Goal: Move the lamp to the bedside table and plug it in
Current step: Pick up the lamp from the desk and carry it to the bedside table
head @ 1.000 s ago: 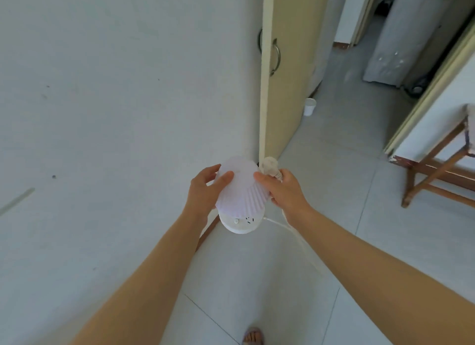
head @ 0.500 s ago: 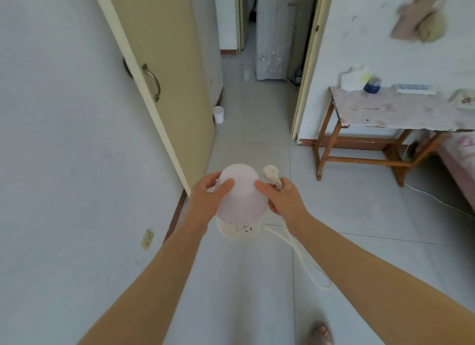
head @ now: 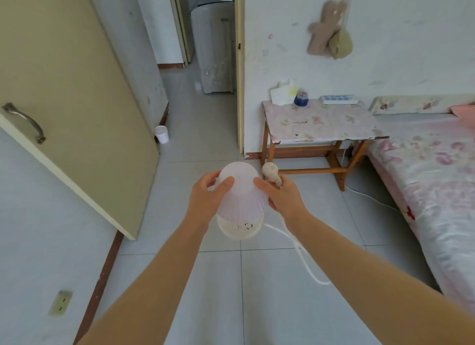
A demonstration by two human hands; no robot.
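Note:
I hold a small white lamp [head: 240,198] with a ribbed shade and round base in front of me, above the tiled floor. My left hand [head: 205,198] grips the shade's left side. My right hand [head: 282,198] presses the shade's right side and also holds the lamp's plug [head: 270,171], which sticks up past my fingers. Its white cord [head: 303,257] loops down under my right arm. The bedside table [head: 321,123], wooden-legged with a floral top, stands ahead to the right against the wall. A white power strip [head: 339,99] lies at its back edge.
A bed [head: 431,180] with a floral cover fills the right side. An open beige door [head: 77,108] stands at left, a white cup [head: 162,134] on the floor beyond it. A wall socket [head: 60,302] sits low at left. Tissues and a blue jar [head: 301,97] rest on the table.
The view has swung right, away from the left wall: the table and bed have come fully into sight. Both hands keep the same hold on the lamp and plug.

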